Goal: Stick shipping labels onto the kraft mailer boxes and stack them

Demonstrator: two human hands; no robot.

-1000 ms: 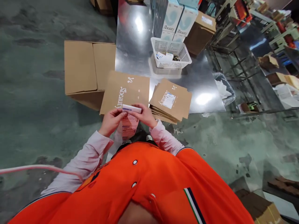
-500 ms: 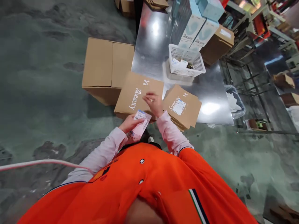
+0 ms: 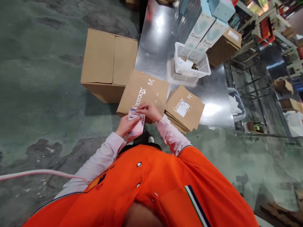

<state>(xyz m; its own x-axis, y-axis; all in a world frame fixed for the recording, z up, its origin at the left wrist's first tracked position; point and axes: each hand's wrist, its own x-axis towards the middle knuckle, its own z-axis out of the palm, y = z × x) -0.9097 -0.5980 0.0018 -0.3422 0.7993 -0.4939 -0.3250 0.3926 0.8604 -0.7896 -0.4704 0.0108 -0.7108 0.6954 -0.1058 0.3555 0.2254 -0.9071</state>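
Note:
My left hand (image 3: 124, 125) grips a strip of pink-and-white barcode labels (image 3: 135, 124) near the front edge of a metal table (image 3: 156, 41). My right hand (image 3: 149, 110) pinches the top end of the same strip. Both hands hover over the near edge of a flat brown "beauty" carton (image 3: 144, 90). To its right lies a stack of flat brown cartons (image 3: 186, 110), the top one bearing a white label (image 3: 182, 108).
A white mesh basket (image 3: 191, 61) with small items stands behind the cartons. Pale blue "beauty" boxes (image 3: 203, 26) and a brown box (image 3: 223, 45) are at the back. A large closed cardboard box (image 3: 109, 63) sits on the floor, left of the table. Metal racks (image 3: 255, 85) stand right.
My right hand came back from the flat carton to the label strip. The left hand has kept hold of the strip, now raised closer to the carton's near edge.

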